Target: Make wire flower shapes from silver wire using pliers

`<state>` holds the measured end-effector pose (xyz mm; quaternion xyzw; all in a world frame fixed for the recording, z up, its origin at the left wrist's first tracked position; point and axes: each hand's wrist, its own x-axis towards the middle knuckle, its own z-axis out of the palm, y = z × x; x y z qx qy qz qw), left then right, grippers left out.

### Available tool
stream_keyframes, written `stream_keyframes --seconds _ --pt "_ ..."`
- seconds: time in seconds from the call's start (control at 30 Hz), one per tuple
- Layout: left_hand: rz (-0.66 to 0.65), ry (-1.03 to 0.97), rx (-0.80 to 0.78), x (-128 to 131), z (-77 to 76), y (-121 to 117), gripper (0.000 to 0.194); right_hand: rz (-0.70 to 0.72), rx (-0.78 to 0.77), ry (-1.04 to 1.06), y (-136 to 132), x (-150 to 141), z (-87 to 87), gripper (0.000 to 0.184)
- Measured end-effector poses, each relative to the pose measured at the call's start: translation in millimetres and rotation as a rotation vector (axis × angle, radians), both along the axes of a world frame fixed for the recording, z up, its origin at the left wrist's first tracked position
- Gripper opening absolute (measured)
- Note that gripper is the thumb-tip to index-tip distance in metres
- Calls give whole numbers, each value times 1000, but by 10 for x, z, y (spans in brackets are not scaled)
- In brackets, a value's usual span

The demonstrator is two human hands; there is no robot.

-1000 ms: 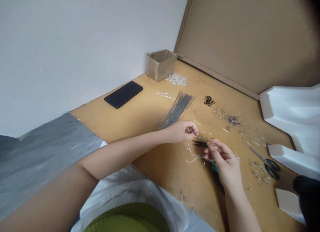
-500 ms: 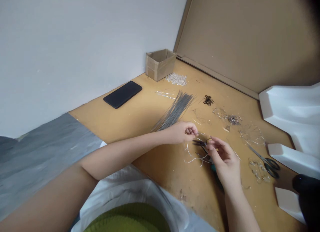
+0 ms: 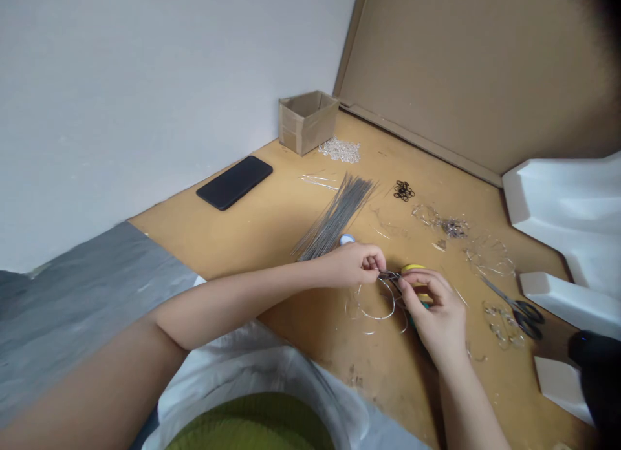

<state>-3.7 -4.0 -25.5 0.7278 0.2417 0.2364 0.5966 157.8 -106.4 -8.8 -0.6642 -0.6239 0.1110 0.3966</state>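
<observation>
My left hand (image 3: 356,264) is closed, its thumb and fingertips pinching a thin silvery wire ring (image 3: 376,317) that hangs in loops below the hands. My right hand (image 3: 434,308) is closed around pliers with yellow and green handle parts (image 3: 412,267), largely hidden by the fingers. Their dark jaws (image 3: 389,275) point left, at the wire beside my left fingertips. Whether the jaws grip the wire, I cannot tell. Behind my left wrist lies a bundle of straight grey wires (image 3: 337,217), with a small blue-and-white round thing (image 3: 346,239) by its near end.
A black phone (image 3: 235,182), an open cardboard box (image 3: 308,123) and a pile of clear beads (image 3: 339,149) lie toward the back. Black rings (image 3: 403,191), wire pieces (image 3: 453,227) and scissors (image 3: 521,314) are to the right, near white foam blocks (image 3: 567,224).
The plier jaws have come up between my fingertips, and the yellow handle shows more. The wire ring has turned and hangs lower. A blue-and-white round thing now shows behind my left hand.
</observation>
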Motion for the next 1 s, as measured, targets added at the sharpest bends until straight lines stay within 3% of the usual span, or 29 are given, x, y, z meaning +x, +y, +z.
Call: stream_keyframes --seconds 0.27,0.53,1.0 --pt "102 48 204 -40 76 -31 11 36 -82 61 9 48 3 11" --pt "179 -20 126 -7 106 -66 7 36 -112 159 12 61 -1 10" --pt "194 -40 145 -27 166 -89 5 6 -99 239 -12 50 26 12"
